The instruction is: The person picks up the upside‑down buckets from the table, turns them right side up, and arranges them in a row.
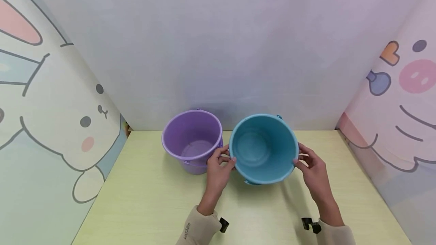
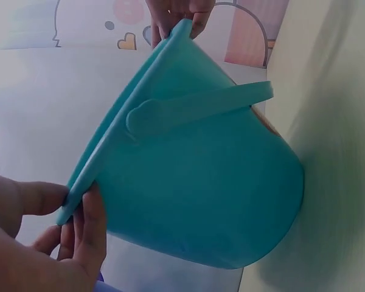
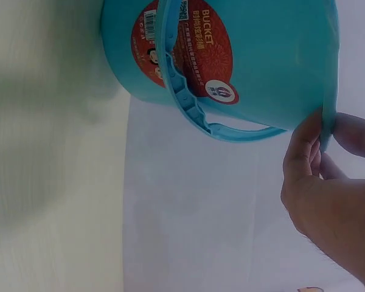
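Observation:
A teal bucket (image 1: pixel 262 150) is held between both hands, its open mouth turned up toward the head camera. My left hand (image 1: pixel 218 171) pinches the left side of its rim, thumb inside and fingers outside. On the opposite side my right hand (image 1: pixel 315 177) pinches the rim the same way. In the left wrist view the bucket's body (image 2: pixel 201 176) leans over, with its handle (image 2: pixel 201 108) hanging along the side. A red label (image 3: pixel 201 48) shows on the wall in the right wrist view. Beside my left hand stands a purple bucket (image 1: pixel 192 135).
The pale yellow-green table (image 1: pixel 146 207) ends at a plain whitish back wall (image 1: pixel 218 48). Side panels carry a cartoon rabbit (image 1: pixel 68 124) on the left and a cartoon pig (image 1: pixel 408 105) on the right. The purple bucket stands near the table's back edge.

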`<state>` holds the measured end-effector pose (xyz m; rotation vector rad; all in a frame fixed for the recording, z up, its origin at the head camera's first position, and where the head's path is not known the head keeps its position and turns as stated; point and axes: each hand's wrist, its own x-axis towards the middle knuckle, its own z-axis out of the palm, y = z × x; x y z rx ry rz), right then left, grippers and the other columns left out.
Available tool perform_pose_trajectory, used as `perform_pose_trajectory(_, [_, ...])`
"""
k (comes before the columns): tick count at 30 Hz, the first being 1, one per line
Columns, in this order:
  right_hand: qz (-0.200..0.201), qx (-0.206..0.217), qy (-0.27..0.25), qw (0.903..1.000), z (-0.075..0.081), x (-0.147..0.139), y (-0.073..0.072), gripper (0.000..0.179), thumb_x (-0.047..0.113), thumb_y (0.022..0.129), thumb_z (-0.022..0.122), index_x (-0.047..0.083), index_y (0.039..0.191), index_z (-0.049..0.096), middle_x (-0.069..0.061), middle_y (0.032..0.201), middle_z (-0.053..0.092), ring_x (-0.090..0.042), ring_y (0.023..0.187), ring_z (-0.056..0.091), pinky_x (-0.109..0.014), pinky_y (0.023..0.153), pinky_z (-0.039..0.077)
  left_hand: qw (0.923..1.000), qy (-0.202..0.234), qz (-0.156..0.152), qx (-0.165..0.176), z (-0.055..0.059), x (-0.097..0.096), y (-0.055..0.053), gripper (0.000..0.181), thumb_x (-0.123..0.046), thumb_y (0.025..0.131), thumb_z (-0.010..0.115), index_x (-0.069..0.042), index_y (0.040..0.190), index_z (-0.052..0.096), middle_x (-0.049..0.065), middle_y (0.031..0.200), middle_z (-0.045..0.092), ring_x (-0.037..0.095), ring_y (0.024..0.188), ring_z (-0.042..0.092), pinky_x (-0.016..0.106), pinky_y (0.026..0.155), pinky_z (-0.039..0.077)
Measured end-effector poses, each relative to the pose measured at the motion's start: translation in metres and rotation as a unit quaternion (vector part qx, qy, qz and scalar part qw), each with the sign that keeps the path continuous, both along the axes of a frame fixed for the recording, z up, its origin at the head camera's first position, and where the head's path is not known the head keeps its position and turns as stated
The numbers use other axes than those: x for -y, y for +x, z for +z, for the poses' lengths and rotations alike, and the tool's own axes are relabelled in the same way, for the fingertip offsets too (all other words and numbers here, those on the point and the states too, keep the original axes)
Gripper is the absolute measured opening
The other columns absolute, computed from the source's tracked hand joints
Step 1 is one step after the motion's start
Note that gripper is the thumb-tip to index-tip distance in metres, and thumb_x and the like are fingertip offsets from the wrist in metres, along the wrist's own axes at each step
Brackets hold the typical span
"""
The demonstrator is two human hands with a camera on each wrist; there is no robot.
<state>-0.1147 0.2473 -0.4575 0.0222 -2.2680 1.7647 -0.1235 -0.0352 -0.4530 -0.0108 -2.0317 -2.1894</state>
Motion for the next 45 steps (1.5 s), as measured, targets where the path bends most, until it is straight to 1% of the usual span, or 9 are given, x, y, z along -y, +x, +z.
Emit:
perform_pose_trajectory(6, [0.032, 0.016, -0.008, 0.9993, 0.006, -0.005, -0.004, 0.051, 0.001, 0.107, 0.06, -0.004, 0.156, 0.046, 0.004, 0.124, 0.055, -0.001, 0.106, 0.061, -0.012, 0.084, 0.056, 0.9992, 0.033, -0.019, 0.009, 0.001, -0.001, 0.002, 0.049, 0.011, 0.094, 0.071, 0.006, 0.141, 0.06, 0.025, 0.115, 0.06, 0.017, 0.084, 0.066, 0.026, 0.068, 0.062])
perform_pose_trajectory(13, [0.076, 0.047, -0.113, 0.9896, 0.011, -0.009, -0.009, 0.058, 0.014, 0.109, 0.06, -0.005, 0.159, 0.038, -0.004, 0.129, 0.052, -0.005, 0.11, 0.064, -0.015, 0.092, 0.056, 0.9925, 0.108, -0.032, 0.047, 0.003, -0.004, 0.0, 0.049, 0.01, 0.098, 0.067, 0.006, 0.145, 0.055, 0.017, 0.114, 0.057, 0.015, 0.086, 0.065, 0.024, 0.071, 0.059])
perform_pose_trajectory(15, [0.08, 0.055, -0.122, 0.9878, 0.012, -0.008, -0.011, 0.06, 0.014, 0.109, 0.061, -0.006, 0.159, 0.036, -0.006, 0.13, 0.051, -0.006, 0.11, 0.065, -0.015, 0.092, 0.056, 0.9898, 0.127, -0.032, 0.056, 0.002, -0.005, -0.002, 0.048, 0.01, 0.099, 0.066, 0.007, 0.145, 0.055, 0.015, 0.113, 0.056, 0.014, 0.084, 0.065, 0.023, 0.07, 0.058])
perform_pose_trajectory(20, [0.072, 0.08, -0.092, 0.9899, 0.018, -0.005, -0.017, 0.061, 0.013, 0.109, 0.062, -0.004, 0.161, 0.035, -0.013, 0.134, 0.049, -0.005, 0.111, 0.066, -0.016, 0.089, 0.057, 0.9862, 0.148, -0.028, 0.069, 0.001, -0.006, -0.004, 0.048, 0.008, 0.1, 0.065, 0.008, 0.147, 0.051, 0.013, 0.115, 0.055, 0.011, 0.083, 0.063, 0.023, 0.071, 0.057])
perform_pose_trajectory(24, [0.06, 0.098, -0.07, 0.9909, 0.022, -0.002, -0.022, 0.058, 0.014, 0.11, 0.058, -0.004, 0.161, 0.035, -0.019, 0.14, 0.046, -0.004, 0.115, 0.066, -0.014, 0.091, 0.056, 0.9841, 0.16, -0.024, 0.073, 0.0, -0.007, -0.008, 0.05, 0.006, 0.101, 0.065, 0.008, 0.149, 0.049, 0.013, 0.116, 0.054, 0.014, 0.088, 0.065, 0.024, 0.072, 0.058])
perform_pose_trajectory(29, [0.047, 0.107, -0.069, 0.9908, 0.023, 0.0, -0.028, 0.056, 0.013, 0.111, 0.056, -0.005, 0.16, 0.036, -0.02, 0.144, 0.045, -0.002, 0.115, 0.065, -0.012, 0.09, 0.055, 0.9802, 0.178, -0.019, 0.084, 0.0, -0.01, -0.013, 0.051, 0.004, 0.102, 0.064, 0.007, 0.15, 0.048, 0.012, 0.114, 0.054, 0.016, 0.092, 0.066, 0.026, 0.073, 0.059])
perform_pose_trajectory(39, [0.02, 0.137, -0.049, 0.9891, 0.029, 0.005, -0.043, 0.053, 0.01, 0.112, 0.053, -0.003, 0.161, 0.038, -0.024, 0.151, 0.045, -0.003, 0.112, 0.062, -0.01, 0.088, 0.054, 0.9701, 0.22, 0.004, 0.101, -0.001, -0.017, -0.019, 0.052, 0.006, 0.102, 0.064, 0.007, 0.151, 0.048, 0.01, 0.11, 0.053, 0.015, 0.088, 0.064, 0.026, 0.071, 0.059])
perform_pose_trajectory(42, [0.013, 0.147, -0.045, 0.988, 0.031, 0.005, -0.047, 0.053, 0.012, 0.112, 0.053, -0.002, 0.16, 0.039, -0.023, 0.152, 0.046, -0.006, 0.113, 0.062, -0.01, 0.088, 0.054, 0.968, 0.227, 0.007, 0.107, 0.001, -0.019, -0.019, 0.051, 0.006, 0.102, 0.063, 0.007, 0.151, 0.048, 0.01, 0.109, 0.054, 0.014, 0.086, 0.064, 0.025, 0.071, 0.059])
perform_pose_trajectory(45, [0.019, 0.164, -0.045, 0.9853, 0.033, 0.005, -0.05, 0.053, 0.015, 0.112, 0.053, -0.002, 0.161, 0.038, -0.023, 0.153, 0.045, -0.016, 0.121, 0.061, -0.014, 0.091, 0.055, 0.9674, 0.23, 0.01, 0.106, 0.002, -0.02, -0.02, 0.051, 0.006, 0.102, 0.063, 0.007, 0.151, 0.048, 0.01, 0.108, 0.054, 0.013, 0.084, 0.063, 0.025, 0.07, 0.059])
